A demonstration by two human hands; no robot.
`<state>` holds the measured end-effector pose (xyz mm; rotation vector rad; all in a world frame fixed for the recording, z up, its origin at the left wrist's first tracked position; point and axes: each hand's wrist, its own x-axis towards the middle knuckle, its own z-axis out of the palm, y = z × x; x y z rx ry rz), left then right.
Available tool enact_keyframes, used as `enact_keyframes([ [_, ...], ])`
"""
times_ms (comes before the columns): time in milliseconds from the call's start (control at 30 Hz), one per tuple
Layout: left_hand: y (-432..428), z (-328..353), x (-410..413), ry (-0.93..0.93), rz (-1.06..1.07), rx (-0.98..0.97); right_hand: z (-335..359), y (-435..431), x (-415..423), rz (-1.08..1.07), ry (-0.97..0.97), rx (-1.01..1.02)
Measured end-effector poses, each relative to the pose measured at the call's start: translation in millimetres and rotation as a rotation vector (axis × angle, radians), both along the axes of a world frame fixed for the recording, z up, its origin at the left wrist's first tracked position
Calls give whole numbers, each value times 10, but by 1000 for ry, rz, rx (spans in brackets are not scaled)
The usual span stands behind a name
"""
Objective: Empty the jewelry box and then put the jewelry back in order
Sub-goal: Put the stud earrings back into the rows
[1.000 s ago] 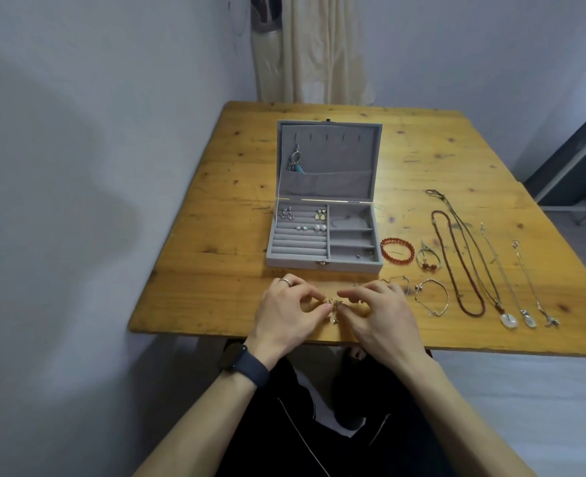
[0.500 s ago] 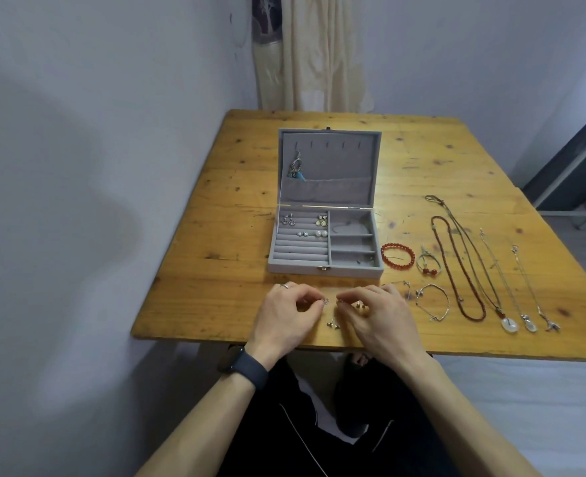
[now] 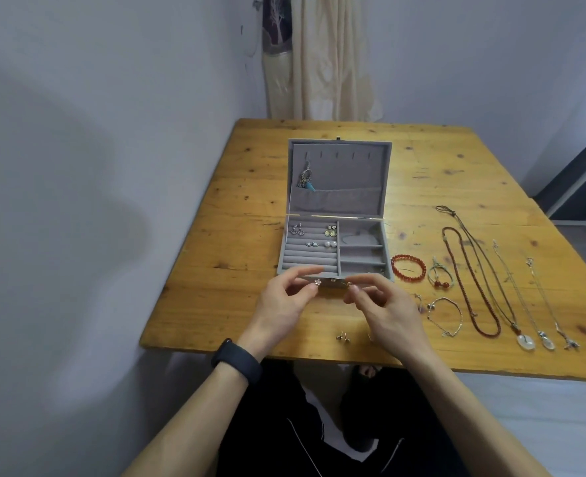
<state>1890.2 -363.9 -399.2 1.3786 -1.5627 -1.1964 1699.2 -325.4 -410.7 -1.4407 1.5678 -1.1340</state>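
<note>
A grey jewelry box (image 3: 384, 235) stands open in the middle of the wooden table (image 3: 222, 215). Several earrings (image 3: 329, 232) sit in its ring rolls, and a dangling earring (image 3: 306, 179) hangs in the lid. My left hand (image 3: 284, 304) pinches a small flower stud earring (image 3: 317, 282) just in front of the box. My right hand (image 3: 384, 306) pinches another small earring (image 3: 351, 287) beside it. A pair of studs (image 3: 342, 336) lies on the table below my hands.
To the right lie a red bead bracelet (image 3: 408, 268), a green cord bracelet (image 3: 439, 277), a silver chain bracelet (image 3: 445, 316), a long red bead necklace (image 3: 470, 287) and several pendant necklaces (image 3: 525, 342). A curtain (image 3: 329, 56) hangs behind the table.
Both hands have lifted off the table near the front edge and moved up toward the box's front, each carrying a small earring. A pair of studs stays on the table.
</note>
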Motion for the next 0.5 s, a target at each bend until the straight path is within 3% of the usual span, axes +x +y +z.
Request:
enact_keyframes([
  [267,-206,161,150,154,-4,64,90,-233,90,6,-81,4],
  [500,-547,139,330,51,-18,13,137,-541,215,26,24,-21],
])
